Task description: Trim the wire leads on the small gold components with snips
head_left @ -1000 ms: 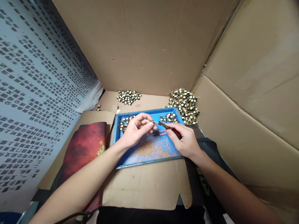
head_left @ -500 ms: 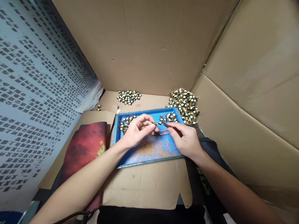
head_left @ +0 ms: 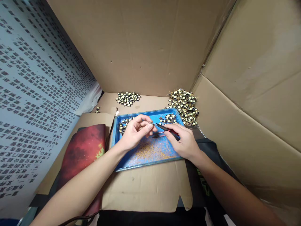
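Over the blue tray (head_left: 145, 165), we see the left hand (head_left: 134, 133) pinching a small component (head_left: 151, 123) between its fingers (head_left: 142, 117); the right hand (head_left: 184, 140) grasps a black-and-red hand tool (head_left: 162, 127), its tip just beside that component.

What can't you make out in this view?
All in the head view:
Small part: too small, partly covered by the left hand.
Black-and-red tool: handles partly covered by the right hand.
Left pile in the blue tray: partly behind the left hand.
Dark cable: cut off by the bottom edge.
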Available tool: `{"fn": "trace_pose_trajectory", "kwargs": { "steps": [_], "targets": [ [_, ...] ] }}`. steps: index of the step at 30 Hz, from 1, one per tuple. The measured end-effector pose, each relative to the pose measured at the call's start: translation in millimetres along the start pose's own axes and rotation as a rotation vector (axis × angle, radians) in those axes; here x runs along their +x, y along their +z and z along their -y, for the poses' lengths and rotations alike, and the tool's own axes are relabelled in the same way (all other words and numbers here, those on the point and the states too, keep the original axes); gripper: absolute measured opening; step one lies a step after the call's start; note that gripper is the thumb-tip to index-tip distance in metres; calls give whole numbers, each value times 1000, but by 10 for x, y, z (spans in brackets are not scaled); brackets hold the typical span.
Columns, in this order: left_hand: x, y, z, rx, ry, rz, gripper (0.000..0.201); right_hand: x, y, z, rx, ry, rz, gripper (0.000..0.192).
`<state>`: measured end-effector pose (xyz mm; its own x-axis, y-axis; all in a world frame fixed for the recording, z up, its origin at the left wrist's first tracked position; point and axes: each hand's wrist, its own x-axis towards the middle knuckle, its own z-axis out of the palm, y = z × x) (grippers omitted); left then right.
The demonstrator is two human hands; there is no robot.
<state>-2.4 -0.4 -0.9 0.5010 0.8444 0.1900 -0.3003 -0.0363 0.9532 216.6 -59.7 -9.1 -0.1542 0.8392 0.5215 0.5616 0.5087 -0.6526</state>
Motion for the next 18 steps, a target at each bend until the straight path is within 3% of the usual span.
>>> {"fn": "trace_pose_trajectory", "kwargs": {
  "steps": [4, 9, 11, 15, 18],
  "targets": [
    [-25, 28, -24, 14, -9, 35, 26, -7, 28, 6, 2, 44, -69, 21],
    [-47, 46, -44, 28, -5, 23, 27, 46, -104, -110, -24, 236, -215, 27],
    [-41, 38, -34, 23, -14, 20, 27, 58, -134, -129, -31, 189, -192, 25],
    [-22, 17, -15, 25, -16, -6, 28, 32, -73, -56, -19, 23, 4, 21],
    [-19, 33, -21, 28, -26, 5, 30, 1, 6, 29, 9, 9, 9, 21]
  ]
}}
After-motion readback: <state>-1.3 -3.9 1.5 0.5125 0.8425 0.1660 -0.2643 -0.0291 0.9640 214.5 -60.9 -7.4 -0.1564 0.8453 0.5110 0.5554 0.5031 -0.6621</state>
